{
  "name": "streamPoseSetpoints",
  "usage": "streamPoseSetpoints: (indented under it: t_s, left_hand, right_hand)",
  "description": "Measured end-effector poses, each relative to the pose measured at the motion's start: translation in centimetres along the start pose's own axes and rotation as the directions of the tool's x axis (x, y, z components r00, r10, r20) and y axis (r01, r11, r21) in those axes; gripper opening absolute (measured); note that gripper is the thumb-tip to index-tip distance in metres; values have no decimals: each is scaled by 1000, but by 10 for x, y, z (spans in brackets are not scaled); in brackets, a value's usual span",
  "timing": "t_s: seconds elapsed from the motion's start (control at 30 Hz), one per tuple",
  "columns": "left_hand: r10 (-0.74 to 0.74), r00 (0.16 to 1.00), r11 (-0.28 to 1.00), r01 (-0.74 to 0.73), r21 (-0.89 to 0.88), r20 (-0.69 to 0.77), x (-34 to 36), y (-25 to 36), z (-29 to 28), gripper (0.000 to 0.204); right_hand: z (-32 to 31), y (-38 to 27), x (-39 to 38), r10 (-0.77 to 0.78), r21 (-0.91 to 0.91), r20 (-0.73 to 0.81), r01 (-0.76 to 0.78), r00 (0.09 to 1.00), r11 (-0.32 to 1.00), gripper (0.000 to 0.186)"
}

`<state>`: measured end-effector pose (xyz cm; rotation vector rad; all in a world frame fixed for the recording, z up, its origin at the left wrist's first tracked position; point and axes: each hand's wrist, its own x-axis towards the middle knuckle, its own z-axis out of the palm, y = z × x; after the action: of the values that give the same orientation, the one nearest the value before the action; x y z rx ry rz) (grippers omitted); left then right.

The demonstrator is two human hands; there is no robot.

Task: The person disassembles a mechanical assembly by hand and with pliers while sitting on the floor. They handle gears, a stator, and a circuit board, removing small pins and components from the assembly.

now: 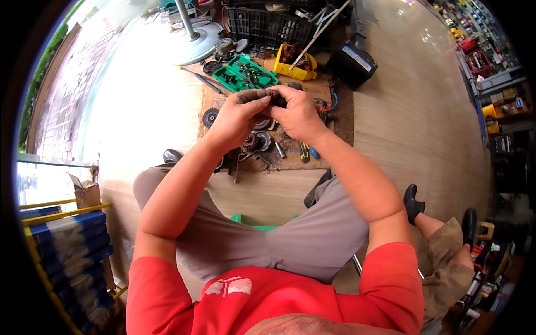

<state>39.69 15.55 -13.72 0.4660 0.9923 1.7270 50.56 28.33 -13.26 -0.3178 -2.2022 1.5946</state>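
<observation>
My left hand (239,114) and my right hand (297,114) meet above the far part of a stained cardboard sheet (340,120), both with fingers closed. Between their fingertips is a small dark piece (276,99), mostly covered, whose kind I cannot make out. Below them on the cardboard lie a round metal machine part (255,142), a short silver cylinder (280,149) and yellow-and-black handled tools (304,152). A black ridged disc (210,117) rests left of my left hand. Just beyond the hands, an open green tool case (241,72) holds dark tools.
A yellow bin (296,64) with reddish-brown parts stands beyond the hands, before a black crate (268,27). To its right is a black box (352,64). A round metal stand base (194,44) is at far left. Another person's legs (446,251) extend at right.
</observation>
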Motion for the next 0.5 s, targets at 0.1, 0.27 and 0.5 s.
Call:
streamPoseSetpoints:
  t_s: [0.1,0.27,0.5]
  left_hand:
    - [7,1000,990,-9,139,20,-1,-2,-5,26]
    - [3,1000,913,-3,408,0,-4,-4,-5,24]
    - [-39,985,842,124,524,-169,-5,-3,-5,26]
  right_hand:
    - [4,-1,-4,-97,-103,-45,92,994,990,26]
    - [9,9,-12,-222,-275,-62,197,973,941,26]
    - [20,20,-14,-38,-205,-4,37,999,978,27]
